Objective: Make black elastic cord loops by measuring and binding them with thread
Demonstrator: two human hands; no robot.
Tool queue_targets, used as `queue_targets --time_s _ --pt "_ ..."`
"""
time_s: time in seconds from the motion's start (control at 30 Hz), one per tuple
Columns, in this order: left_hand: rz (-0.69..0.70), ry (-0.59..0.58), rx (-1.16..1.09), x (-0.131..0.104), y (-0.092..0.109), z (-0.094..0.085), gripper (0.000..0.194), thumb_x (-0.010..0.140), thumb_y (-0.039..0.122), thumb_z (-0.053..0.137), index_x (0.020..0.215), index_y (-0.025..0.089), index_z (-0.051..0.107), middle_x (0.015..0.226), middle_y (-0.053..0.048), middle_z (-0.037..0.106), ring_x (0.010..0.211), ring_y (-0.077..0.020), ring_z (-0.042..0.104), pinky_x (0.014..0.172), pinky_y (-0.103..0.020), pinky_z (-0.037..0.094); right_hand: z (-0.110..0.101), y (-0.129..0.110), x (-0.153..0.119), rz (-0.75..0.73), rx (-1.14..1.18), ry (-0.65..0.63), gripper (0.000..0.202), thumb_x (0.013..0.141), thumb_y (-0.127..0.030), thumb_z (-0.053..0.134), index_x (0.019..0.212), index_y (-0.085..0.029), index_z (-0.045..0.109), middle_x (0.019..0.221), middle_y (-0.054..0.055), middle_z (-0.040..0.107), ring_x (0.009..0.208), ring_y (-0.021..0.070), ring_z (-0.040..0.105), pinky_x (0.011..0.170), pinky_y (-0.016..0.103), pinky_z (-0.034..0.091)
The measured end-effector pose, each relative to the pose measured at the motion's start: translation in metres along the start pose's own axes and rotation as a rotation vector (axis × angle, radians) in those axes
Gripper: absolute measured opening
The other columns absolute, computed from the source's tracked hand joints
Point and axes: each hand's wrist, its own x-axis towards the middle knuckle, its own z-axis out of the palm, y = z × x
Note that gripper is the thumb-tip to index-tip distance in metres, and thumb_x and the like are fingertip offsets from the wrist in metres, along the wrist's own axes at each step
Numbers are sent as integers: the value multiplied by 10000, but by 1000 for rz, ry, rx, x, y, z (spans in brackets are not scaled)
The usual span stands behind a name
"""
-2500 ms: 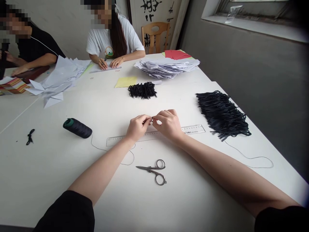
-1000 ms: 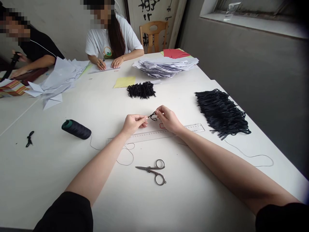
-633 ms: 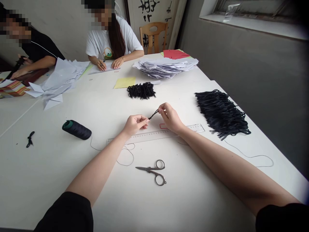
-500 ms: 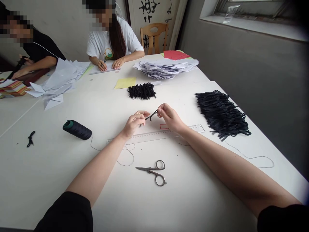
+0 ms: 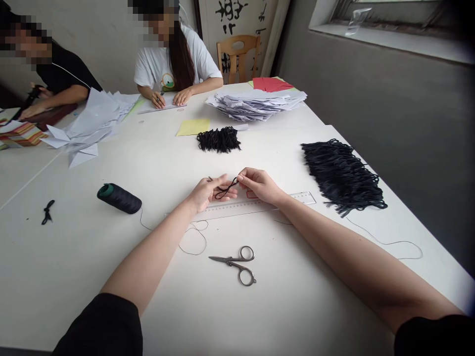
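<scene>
At the centre of the white counter (image 5: pixel 178 316), taken as the middle of a clock face with twelve at the far edge, a thin black cord loop (image 5: pixel 226 188) lies across the fingers of the left hand (image 5: pixel 213 193). That hand is turned palm up, fingers loosely spread; whether its thumb pinches the cord cannot be told. The right hand (image 5: pixel 250 180) is closed at the fingertips, nipping the loop's other end. Both hands are above a long clear plastic ruler (image 5: pixel 230 210).

At nine o'clock a spool of dark thread (image 5: pixel 120 199) lies on its side, thread wound round a green core (image 5: pixel 107 189). Silver metal scissors (image 5: pixel 233 264) rest at six, blades parted; a broad bundle of black looped cords (image 5: pixel 343 175) spreads at three, a smaller black bundle (image 5: pixel 218 140) at twelve.

Toward half past one, a clear plastic cup (image 5: pixel 358 21) stands on the windowsill (image 5: pixel 393 44); its contents cannot be made out. Between nine and ten, a striped red, orange and white block (image 5: pixel 22 134), box or stacked paper, sits beside loose white sheets (image 5: pixel 89 123). A stack of white paper (image 5: pixel 256 105) lies near half past twelve.
</scene>
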Motion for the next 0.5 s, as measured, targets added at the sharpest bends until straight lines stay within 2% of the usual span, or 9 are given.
queue_targets --time_s 0.07,0.13,0.27,0.5 --pt "26 11 41 -1 -1 0 367 663 403 851 849 105 745 847 -134 758 811 -213 726 703 -265 553 0 -1 0 18 7 13 498 809 -668 615 824 -180 517 681 -38 453 473 47 327 391 185 306" --pt "46 30 61 -2 -3 2 336 618 341 885 830 112 758 831 -121 758 813 -199 722 724 -260 552 0 -2 -1 34 5 22 510 808 -678 606 826 -172 544 701 -25 468 494 54 356 402 185 320" --pt "73 67 60 -2 -5 5 342 606 358 888 831 127 774 817 -104 758 815 -190 722 729 -256 556 0 -2 -1 37 -46 18 514 810 -669 607 858 -157 602 716 -6 510 516 68 411 423 195 346" --pt "64 96 68 -2 -4 8 317 612 349 885 778 109 764 790 -118 753 774 -187 721 721 -265 561 0 2 0 -24 -92 12 486 843 -651 575 790 -171 524 659 -30 492 465 56 378 415 202 326"
